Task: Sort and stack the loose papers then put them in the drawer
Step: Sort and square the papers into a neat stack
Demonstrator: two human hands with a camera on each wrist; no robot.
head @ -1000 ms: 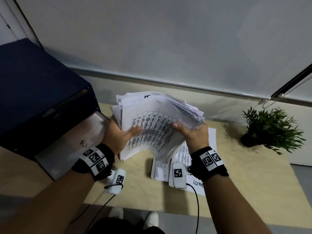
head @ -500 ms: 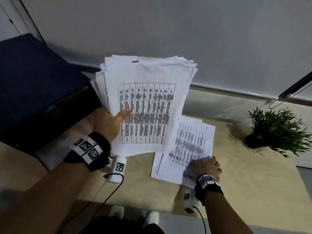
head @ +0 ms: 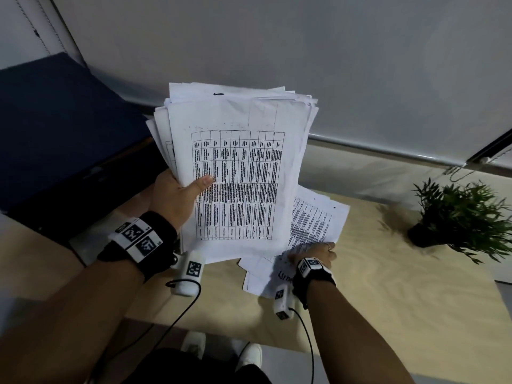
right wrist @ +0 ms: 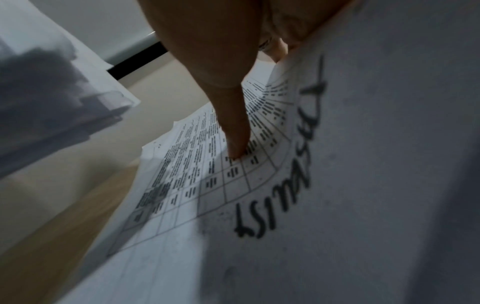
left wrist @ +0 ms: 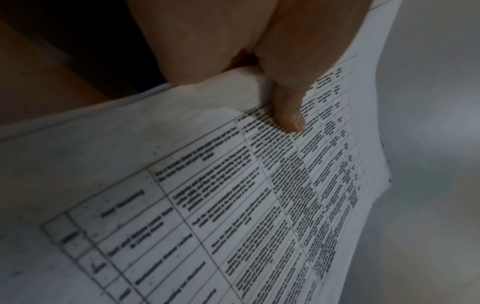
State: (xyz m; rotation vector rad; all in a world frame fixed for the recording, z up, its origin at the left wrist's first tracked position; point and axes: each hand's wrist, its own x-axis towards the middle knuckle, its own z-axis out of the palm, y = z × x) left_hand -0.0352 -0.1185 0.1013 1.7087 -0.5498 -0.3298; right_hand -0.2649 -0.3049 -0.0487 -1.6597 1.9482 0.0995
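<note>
Nearest: two white shoes (head: 221, 353) at the bottom of the head view, floor below the edge of the light wood desk (head: 388, 286)

Two hands, each with a black wrist strap and a white tagged camera pod on a cable

Left hand (head: 173, 198) grips the thick stack of papers (head: 238, 167) by its lower left edge, thumb (left wrist: 288, 115) curled across the printed table on the top sheet, the other fingers hidden behind. Stack is upright, off the desk, edges uneven and fanned at the top

Right hand (head: 314, 252) is low on the desk on the loose sheets (head: 313, 217); thumb (right wrist: 235, 131) presses the top sheet and the sheet's edge curls up against the fingers behind it, so it looks like a pinch; those fingers are mostly hidden. At least three loose sheets lie overlapped there, exact count unclear; the near one has handwriting

Left of the stack: one dark blue cabinet (head: 55, 128) with a dark opening (head: 91, 173) in its front; can't tell if that's the drawer. No papers in it

Far right: one small potted plant (head: 465, 217) on the desk. Behind: grey-white wall, a rail along it, a blind cord at right

vs 0.5 s ago: stack and left hand sit slightly lower in the view, right hand on the same sheets, top sheet's edge now lifted
</note>
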